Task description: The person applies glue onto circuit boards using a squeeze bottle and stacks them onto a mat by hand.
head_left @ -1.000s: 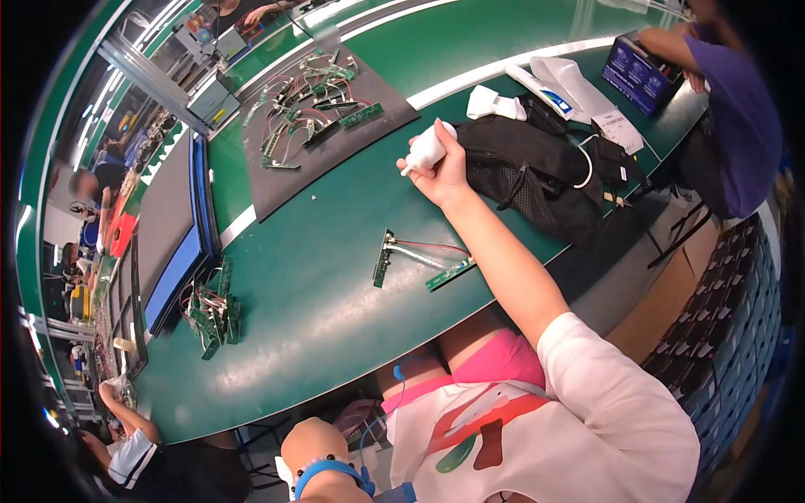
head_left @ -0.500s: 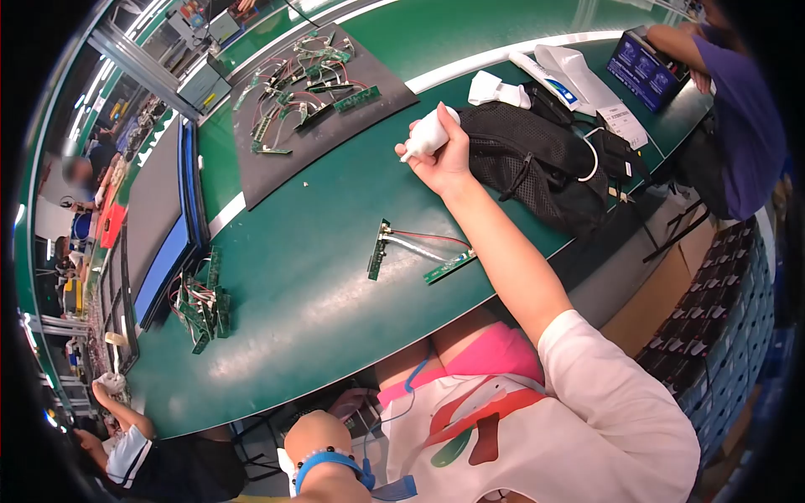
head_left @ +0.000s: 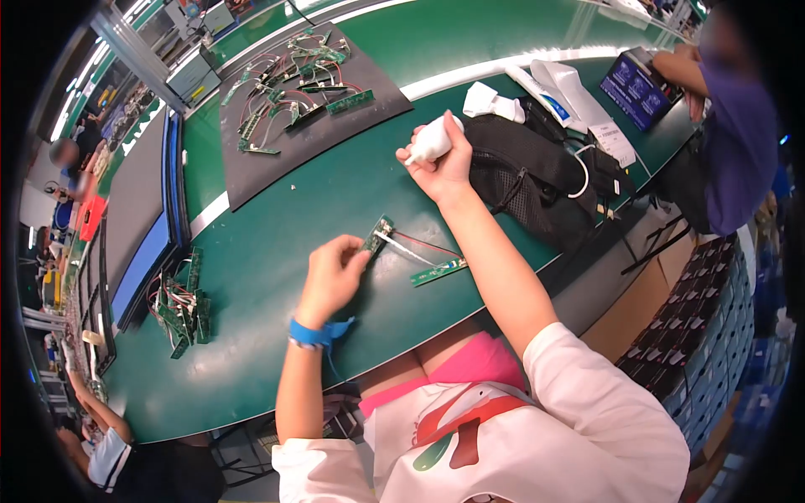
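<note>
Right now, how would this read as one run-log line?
left hand: at end of circuit board wired to second board, grip unclear | right hand: holds white bottle | dark mat: more wired boards

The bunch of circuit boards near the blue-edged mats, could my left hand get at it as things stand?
Probably yes: just green tabletop lies between your left hand and the bunch, though the fingertips are at a wired circuit board.

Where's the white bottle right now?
Head view, upper middle, slightly right of centre: the white bottle is gripped in the right hand, just left of the black bag in the picture.
</note>
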`<act>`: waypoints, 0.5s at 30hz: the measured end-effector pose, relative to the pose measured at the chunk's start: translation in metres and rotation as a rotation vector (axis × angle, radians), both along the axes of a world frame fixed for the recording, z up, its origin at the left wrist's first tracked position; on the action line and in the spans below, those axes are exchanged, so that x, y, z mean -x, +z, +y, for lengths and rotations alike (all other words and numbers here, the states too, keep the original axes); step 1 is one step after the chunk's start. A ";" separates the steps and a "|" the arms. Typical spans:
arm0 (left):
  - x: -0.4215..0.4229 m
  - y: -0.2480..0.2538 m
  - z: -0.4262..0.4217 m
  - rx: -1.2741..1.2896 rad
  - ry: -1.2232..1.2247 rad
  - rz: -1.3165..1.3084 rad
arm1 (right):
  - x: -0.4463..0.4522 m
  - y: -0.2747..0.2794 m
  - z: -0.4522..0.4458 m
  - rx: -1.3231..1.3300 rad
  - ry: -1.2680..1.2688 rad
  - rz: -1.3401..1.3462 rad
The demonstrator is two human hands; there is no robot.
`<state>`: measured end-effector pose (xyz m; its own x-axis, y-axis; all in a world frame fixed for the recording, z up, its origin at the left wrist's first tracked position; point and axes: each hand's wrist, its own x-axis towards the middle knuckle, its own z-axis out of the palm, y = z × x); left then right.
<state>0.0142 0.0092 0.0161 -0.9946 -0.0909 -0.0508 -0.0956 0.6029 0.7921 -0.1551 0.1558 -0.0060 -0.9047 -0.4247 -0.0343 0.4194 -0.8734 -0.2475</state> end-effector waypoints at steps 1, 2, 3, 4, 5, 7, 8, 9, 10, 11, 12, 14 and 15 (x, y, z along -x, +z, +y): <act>0.008 0.000 -0.010 -0.386 -0.017 -0.079 | 0.004 -0.004 0.004 0.032 0.005 0.002; 0.014 -0.004 -0.022 -0.772 -0.037 -0.156 | 0.006 -0.003 0.008 0.097 0.079 0.108; 0.018 -0.011 -0.034 -1.113 -0.044 -0.150 | 0.006 -0.003 0.010 0.059 0.033 0.058; 0.022 -0.014 -0.041 -1.298 -0.029 -0.145 | 0.000 0.008 0.010 0.019 -0.011 0.011; 0.020 -0.017 -0.045 -1.382 0.006 -0.155 | 0.002 0.004 0.010 0.026 0.020 0.068; 0.016 -0.014 -0.050 -1.461 0.020 -0.202 | -0.002 0.007 0.005 0.002 0.052 0.075; 0.014 -0.011 -0.047 -1.464 0.002 -0.240 | -0.003 0.006 0.002 -0.008 0.064 0.074; 0.015 -0.011 -0.046 -1.446 0.010 -0.253 | -0.003 0.002 0.001 0.024 0.134 0.169; 0.015 -0.011 -0.045 -1.362 0.034 -0.248 | -0.010 0.007 -0.004 -0.069 0.081 0.193; 0.015 -0.012 -0.043 -1.280 0.057 -0.244 | -0.022 0.019 -0.010 -0.164 0.028 0.219; 0.016 -0.012 -0.042 -1.198 0.077 -0.239 | -0.032 0.027 -0.015 -0.260 -0.026 0.248; 0.016 -0.014 -0.039 -1.091 0.084 -0.247 | -0.043 0.024 -0.021 -0.439 -0.131 0.514; 0.015 -0.014 -0.039 -1.080 0.087 -0.265 | -0.050 0.024 -0.024 -0.583 -0.257 0.662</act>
<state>-0.0013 -0.0302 0.0022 -0.9328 0.0601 -0.3553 -0.3479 -0.4071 0.8445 -0.1054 0.1315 0.0177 -0.8800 -0.2864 0.3790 -0.1545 -0.5818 -0.7985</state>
